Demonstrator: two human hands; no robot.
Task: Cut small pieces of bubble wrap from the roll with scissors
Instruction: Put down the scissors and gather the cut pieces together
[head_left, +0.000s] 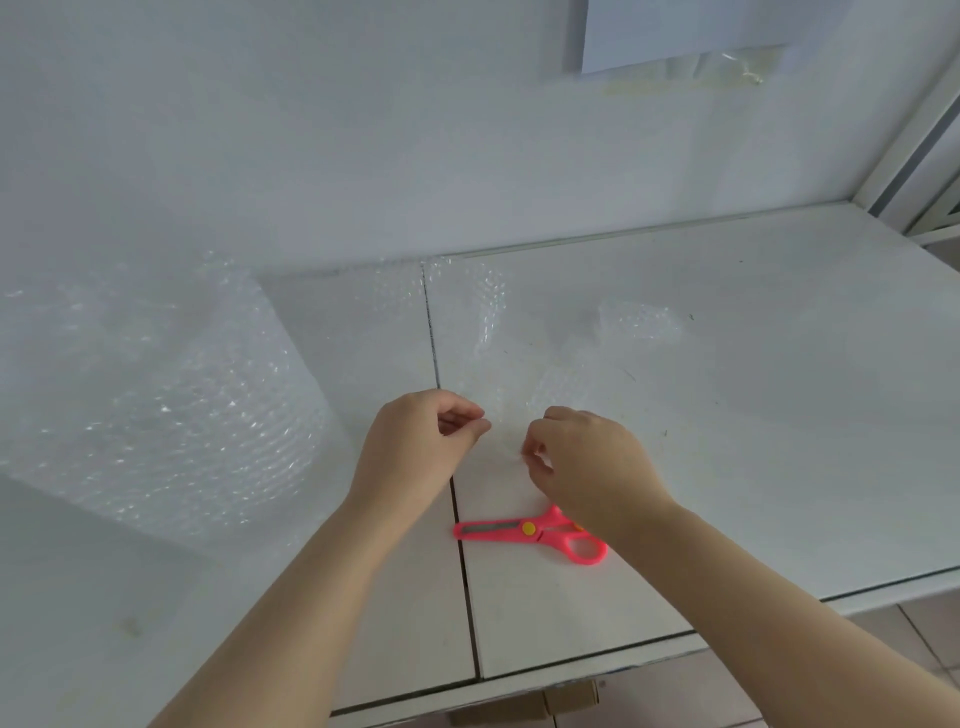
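- Bubble wrap roll (156, 405): centre left of frame, on the table (779, 415). Its loose sheet (467, 312) runs right toward frame centre.
- Left hand (415, 441): lower centre, thumb and forefinger pinching the sheet's near edge.
- Right hand (587, 457): just beside it, fingers curled, pinching the same clear edge. The film is faint there.
- Scissors (530, 530): pink, blades closed, flat on the table under the right wrist, held by neither hand.
- Cut piece (639, 317): centre right.
- Risks, as judged: the thin film could slip from either pinch, and the wrist could nudge the scissors toward the near table edge.
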